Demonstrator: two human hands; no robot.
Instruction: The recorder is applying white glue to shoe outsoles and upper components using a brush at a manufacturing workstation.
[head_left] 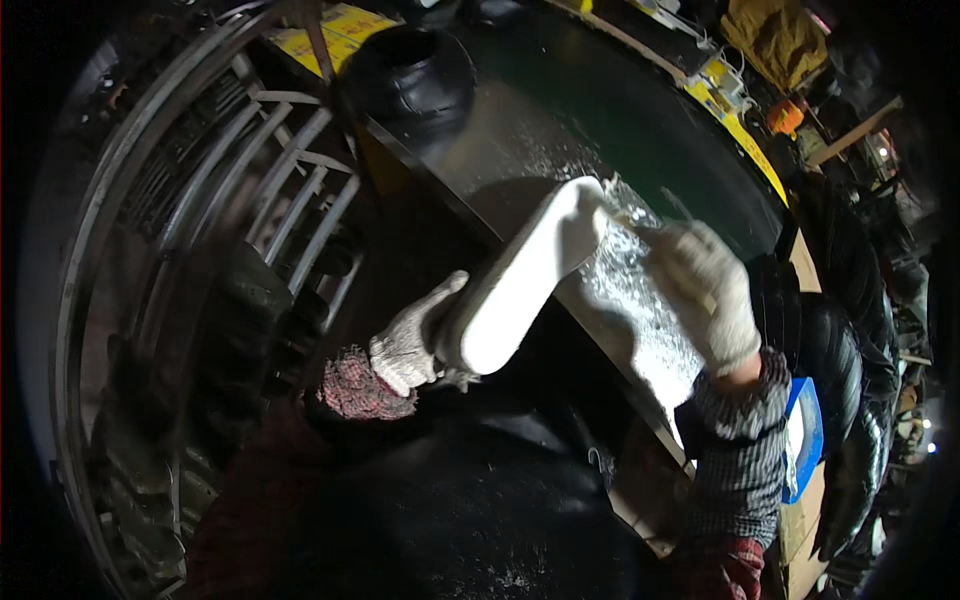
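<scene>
A long white piece with rounded ends and a smooth, bright face slants across the middle of the view. My left hand, in a knitted white work glove, has hold of its near end; the thumb points up alongside and the other fingers are partly hidden beneath. My right hand, gloved too and somewhat blurred, is closed just right of the far end. Something thin seems to run from it to the piece's edge, too unclear to name. White shavings lie on the bench under the right hand.
The dark green work table has a metal edge facing me. A black rounded container stands at its far left. Metal racks fill the left side. A blue-rimmed box and black bags sit at the right.
</scene>
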